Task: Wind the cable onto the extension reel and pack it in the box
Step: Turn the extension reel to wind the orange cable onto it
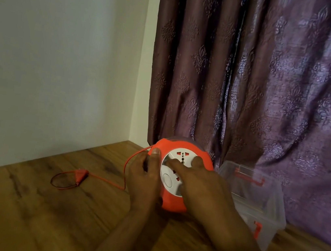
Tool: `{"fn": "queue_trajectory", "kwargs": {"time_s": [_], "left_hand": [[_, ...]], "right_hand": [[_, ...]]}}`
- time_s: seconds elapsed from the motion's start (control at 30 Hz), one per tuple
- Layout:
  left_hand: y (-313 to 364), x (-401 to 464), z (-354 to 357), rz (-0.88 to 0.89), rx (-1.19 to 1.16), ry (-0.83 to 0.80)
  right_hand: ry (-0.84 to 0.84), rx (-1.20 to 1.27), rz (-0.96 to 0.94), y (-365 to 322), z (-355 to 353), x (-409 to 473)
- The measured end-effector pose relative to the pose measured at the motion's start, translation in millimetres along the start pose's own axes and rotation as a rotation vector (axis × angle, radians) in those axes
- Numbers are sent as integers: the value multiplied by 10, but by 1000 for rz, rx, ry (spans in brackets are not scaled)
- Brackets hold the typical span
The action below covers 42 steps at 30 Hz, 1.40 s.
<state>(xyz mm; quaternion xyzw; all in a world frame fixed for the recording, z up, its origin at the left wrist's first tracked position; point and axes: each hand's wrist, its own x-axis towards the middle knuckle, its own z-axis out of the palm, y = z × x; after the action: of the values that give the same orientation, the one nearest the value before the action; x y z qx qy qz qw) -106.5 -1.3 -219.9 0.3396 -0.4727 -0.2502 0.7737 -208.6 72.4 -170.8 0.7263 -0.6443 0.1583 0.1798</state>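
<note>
Toward the tabletop's [22, 201] left edge the loose red cable [108, 181] and plug [81, 174] trail leftward from the orange extension reel [180, 146]. The left hand [144, 177] grips its rim; the right hand [200, 185] presses flat fingers on the white socket face [168, 179]. The clear box [255, 204] sits just right, nearer the right hand

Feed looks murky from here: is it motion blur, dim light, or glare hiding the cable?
Head view: dim, warm light, soft all over; both hands, left hand and right hand, slightly smeared on the reel. Thin cable and plug readable on the table. Sheen on the curtain; clear box faint; wide-angle bending at edges.
</note>
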Motion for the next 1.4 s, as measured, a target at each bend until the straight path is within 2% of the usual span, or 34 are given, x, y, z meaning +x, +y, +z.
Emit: {"fn": "queue_trajectory", "kwargs": {"time_s": [0.17,0.27,0.43,0.6,0.83,0.97,1.03,1.17,1.27,1.4], "left_hand": [[-20,19,-22,-10,15,-11],[-4,3,-24,3,39,-37],[-43,8,-19,49,78,-39],[12,-40,1,10,62,-50],[46,-66,2,4,56,-65],[43,-61,14,-10,49,-63],[39,-47,4,-34,23,-53],[28,32,-38,-146,-35,6],[36,59,-48,-164,-58,37],[68,54,-53,-155,-54,27]], "right_hand": [[153,-23,35,-62,109,13],[196,80,155,-37,151,15],[161,212,349,-47,209,39],[183,369,489,-29,158,57],[149,770,603,-15,142,98],[148,775,580,-15,104,82],[191,679,519,-20,58,66],[346,347,182,-56,-94,25],[185,200,25,-76,-152,0],[-24,152,-14,-82,-145,-30]]}}
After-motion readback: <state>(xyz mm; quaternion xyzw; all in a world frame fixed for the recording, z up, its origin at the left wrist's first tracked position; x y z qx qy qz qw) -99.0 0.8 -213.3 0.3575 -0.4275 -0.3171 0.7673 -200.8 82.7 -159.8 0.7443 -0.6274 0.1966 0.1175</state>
